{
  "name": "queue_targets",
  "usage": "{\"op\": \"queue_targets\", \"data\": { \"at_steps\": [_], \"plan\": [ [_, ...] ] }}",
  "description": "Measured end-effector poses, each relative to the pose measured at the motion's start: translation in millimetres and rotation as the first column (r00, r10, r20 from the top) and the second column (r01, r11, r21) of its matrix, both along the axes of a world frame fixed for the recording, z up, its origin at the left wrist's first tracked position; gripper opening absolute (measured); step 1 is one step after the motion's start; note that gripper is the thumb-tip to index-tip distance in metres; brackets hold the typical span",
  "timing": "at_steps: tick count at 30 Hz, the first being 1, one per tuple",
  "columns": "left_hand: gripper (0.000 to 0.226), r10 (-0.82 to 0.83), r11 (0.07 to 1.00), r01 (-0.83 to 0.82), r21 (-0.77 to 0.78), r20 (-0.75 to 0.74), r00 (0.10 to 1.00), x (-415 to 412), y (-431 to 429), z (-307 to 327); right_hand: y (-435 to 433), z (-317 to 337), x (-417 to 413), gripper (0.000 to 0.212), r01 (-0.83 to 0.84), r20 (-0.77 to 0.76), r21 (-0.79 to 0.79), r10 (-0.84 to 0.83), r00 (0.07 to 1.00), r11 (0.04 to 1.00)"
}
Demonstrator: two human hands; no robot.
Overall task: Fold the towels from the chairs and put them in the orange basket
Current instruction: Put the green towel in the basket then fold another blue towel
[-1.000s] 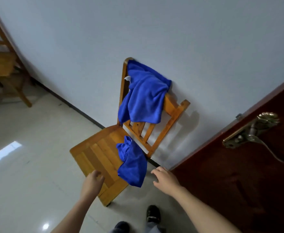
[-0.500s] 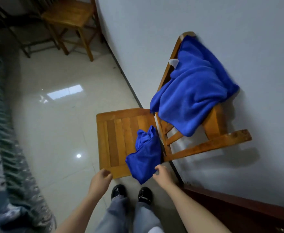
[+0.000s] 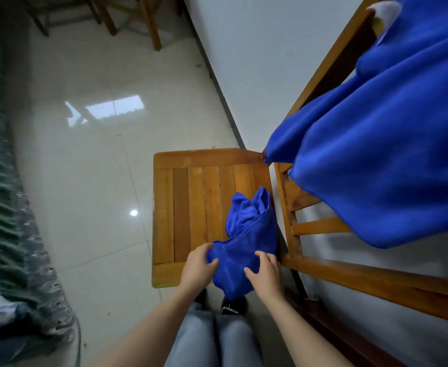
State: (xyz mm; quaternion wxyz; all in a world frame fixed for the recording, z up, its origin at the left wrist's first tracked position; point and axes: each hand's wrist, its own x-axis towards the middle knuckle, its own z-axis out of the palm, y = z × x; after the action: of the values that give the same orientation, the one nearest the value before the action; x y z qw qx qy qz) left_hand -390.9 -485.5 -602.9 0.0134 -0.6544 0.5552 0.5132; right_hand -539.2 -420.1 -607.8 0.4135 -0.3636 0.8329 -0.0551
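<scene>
Left hand (image 3: 199, 263), right hand (image 3: 266, 274) over towel (image 3: 246, 234); grip unclear
</scene>
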Motion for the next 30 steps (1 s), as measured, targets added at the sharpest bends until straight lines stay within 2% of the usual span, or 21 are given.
{"op": "queue_targets", "data": {
  "at_steps": [4,6,8,13,20,22,25,27,30],
  "plan": [
    [0.054,-0.210,0.976,0.211,-0.054,0.032,0.977,-23,-17,-47,-10,-38,4,0.058,-0.033,-0.061,0.002,0.033,0.998,0.999],
    [0.043,-0.309,0.949,0.311,-0.048,0.056,0.950,-28,-21,-64,-15,-55,7,0.052,-0.012,-0.096,-0.035,0.008,0.995,0.999],
    [0.031,-0.312,0.948,0.314,-0.060,0.041,0.949,-27,-20,-72,-17,-63,9,0.041,0.020,-0.112,-0.082,-0.030,0.993,0.996],
    [0.011,-0.175,0.978,0.172,-0.121,-0.010,0.985,-11,-11,-51,-13,-50,16,0.024,-0.005,-0.069,-0.155,-0.006,0.998,0.988],
    [0.013,0.050,0.987,-0.067,-0.149,-0.113,0.992,15,-23,59,-34,57,39,0.029,-0.007,0.013,-0.263,0.011,1.000,0.965],
    [0.007,0.169,0.976,-0.194,-0.103,-0.217,0.962,25,-32,107,-46,101,44,0.030,-0.032,0.041,-0.312,0.048,0.998,0.950],
    [0.009,0.354,0.929,-0.371,0.018,-0.347,0.869,38,-45,168,-63,152,49,0.024,-0.085,0.064,-0.396,0.119,0.991,0.914],
    [0.012,0.385,0.912,-0.409,0.020,-0.387,0.838,48,-52,204,-73,184,50,0.023,-0.149,0.037,-0.443,0.184,0.982,0.884],
    [0.016,0.338,0.910,-0.407,-0.074,-0.435,0.835,60,-62,250,-86,225,51,0.022,-0.275,-0.042,-0.505,0.294,0.955,0.818]
  ]
}}
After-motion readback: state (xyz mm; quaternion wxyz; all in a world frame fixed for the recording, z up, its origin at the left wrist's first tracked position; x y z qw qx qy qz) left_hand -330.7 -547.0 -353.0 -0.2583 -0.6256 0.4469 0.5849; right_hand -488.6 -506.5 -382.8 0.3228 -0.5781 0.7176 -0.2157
